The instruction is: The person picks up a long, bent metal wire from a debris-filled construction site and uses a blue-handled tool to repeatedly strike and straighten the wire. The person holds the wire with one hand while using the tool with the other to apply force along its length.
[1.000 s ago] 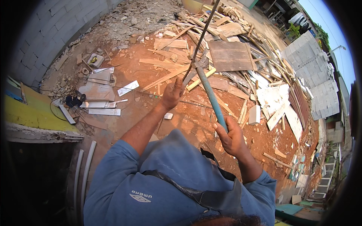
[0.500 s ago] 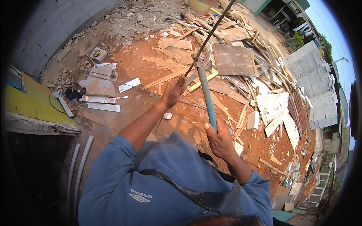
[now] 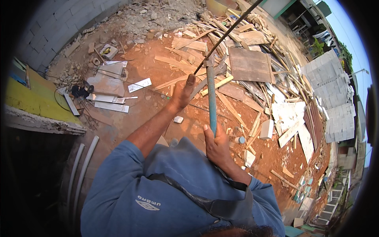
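Note:
My left hand (image 3: 183, 94) is closed around the lower end of a dark, thin metal rod (image 3: 233, 30), thumb pointing up along it. From there the rod slants up and right, out of the top of the picture. My right hand (image 3: 218, 149) grips the bottom of a long blue-green pipe handle (image 3: 211, 98). At the handle's top end sits a metal head (image 3: 209, 63), which meets the rod a little above my left hand. Whether the head is hooked around the rod or only rests against it, I cannot tell.
Scrap boards and timber (image 3: 244, 37) lie heaped ahead on reddish soil. A brown panel (image 3: 249, 65) tops the heap. Pale blocks (image 3: 335, 106) stand stacked at right. White strips (image 3: 110, 106) and a black power tool (image 3: 81, 91) lie at left, near a block wall (image 3: 51, 35).
My right hand has swung left with the blue-green handle, which now stands almost upright. The rod leans further right, and the background has shifted slightly rightward and down.

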Available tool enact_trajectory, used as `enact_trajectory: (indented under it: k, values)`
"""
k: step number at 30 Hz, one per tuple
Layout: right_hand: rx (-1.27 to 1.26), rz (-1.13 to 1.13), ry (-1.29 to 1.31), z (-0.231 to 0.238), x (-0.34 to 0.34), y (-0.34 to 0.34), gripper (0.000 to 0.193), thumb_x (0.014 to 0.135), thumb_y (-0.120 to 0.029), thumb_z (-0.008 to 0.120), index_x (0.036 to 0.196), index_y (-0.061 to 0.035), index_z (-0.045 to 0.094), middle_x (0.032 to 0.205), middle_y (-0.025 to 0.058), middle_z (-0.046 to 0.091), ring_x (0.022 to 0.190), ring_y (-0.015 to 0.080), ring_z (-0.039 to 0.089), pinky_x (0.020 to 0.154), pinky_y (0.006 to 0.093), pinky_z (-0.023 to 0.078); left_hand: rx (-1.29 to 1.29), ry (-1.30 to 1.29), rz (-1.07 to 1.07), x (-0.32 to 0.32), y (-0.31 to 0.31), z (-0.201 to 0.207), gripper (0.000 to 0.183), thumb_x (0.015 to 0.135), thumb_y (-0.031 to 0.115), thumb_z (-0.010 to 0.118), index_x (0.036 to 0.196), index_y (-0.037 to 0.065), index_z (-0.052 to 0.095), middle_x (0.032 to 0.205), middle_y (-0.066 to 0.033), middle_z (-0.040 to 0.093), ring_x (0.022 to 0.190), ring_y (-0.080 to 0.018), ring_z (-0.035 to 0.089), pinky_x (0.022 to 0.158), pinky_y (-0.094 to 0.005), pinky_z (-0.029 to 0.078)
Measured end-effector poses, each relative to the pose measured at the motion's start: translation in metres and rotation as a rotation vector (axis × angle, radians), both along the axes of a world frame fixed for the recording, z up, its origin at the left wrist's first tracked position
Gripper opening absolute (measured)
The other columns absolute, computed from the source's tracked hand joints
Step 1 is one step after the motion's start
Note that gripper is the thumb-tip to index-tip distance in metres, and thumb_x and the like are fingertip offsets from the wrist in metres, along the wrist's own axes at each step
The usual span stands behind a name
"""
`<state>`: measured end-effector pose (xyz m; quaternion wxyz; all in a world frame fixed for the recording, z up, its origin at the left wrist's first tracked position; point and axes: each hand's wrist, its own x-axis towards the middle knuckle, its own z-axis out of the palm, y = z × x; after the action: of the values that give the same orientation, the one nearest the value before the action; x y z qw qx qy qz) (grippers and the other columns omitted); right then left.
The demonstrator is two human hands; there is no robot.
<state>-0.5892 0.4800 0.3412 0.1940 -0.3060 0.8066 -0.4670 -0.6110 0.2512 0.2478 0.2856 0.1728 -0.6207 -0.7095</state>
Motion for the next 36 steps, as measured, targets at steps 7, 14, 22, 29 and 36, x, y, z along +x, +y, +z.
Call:
enact_trajectory:
  k: [7,14,22,29,36]
  values:
    - [0.086,0.025,-0.175,0.032,-0.029,0.024,0.032,0.107,-0.034,0.063,0.099,-0.0035,0.057,0.072,0.0015,0.054,0.066,0.011,0.051,0.057,0.0337,0.043,0.07,0.14,-0.07,-0.001,0.006,0.0,0.061,0.107,0.064,0.05,0.07,0.016,0.043,0.066,0.0089,0.034,0.062,-0.005,0.03,0.055,-0.0264,0.024]
    - [0.223,-0.015,-0.13,0.043,-0.067,0.05,0.034,0.106,-0.036,0.064,0.099,-0.0029,0.057,0.067,0.0002,0.052,0.06,0.0105,0.049,0.056,0.0315,0.043,0.118,0.145,-0.115,0.004,-0.01,-0.005,0.042,0.113,0.041,0.052,0.104,0.004,0.069,0.087,0.0013,0.061,0.077,-0.0081,0.054,0.071,-0.0232,0.046]
    - [0.251,-0.077,-0.408,-0.03,-0.048,0.057,0.028,0.107,-0.034,0.063,0.103,-0.0071,0.056,0.063,-0.004,0.048,0.045,0.0073,0.044,0.04,0.0266,0.036,0.061,0.072,-0.14,0.009,-0.051,0.017,0.03,0.11,0.027,0.061,0.12,0.0,0.071,0.101,-0.0056,0.074,0.092,-0.013,0.07,0.084,-0.0293,0.058]
    - [0.454,0.035,-0.378,-0.102,-0.031,0.065,0.04,0.106,-0.04,0.06,0.1,-0.0005,0.063,0.074,0.0132,0.061,0.069,0.0221,0.061,0.066,0.0425,0.049,0.027,0.092,-0.105,0.008,-0.047,0.014,0.022,0.107,0.019,0.066,0.115,-0.001,0.069,0.098,-0.0074,0.075,0.09,-0.0137,0.072,0.079,-0.0281,0.06]
    - [0.417,0.078,-0.377,-0.133,-0.019,0.053,0.044,0.106,-0.041,0.059,0.098,0.0021,0.063,0.08,0.0217,0.064,0.076,0.0334,0.064,0.073,0.0463,0.049,-0.04,0.118,-0.034,-0.005,-0.041,0.004,0.023,0.104,0.02,0.071,0.113,-0.001,0.068,0.099,-0.0079,0.074,0.09,-0.0148,0.073,0.079,-0.0304,0.064]
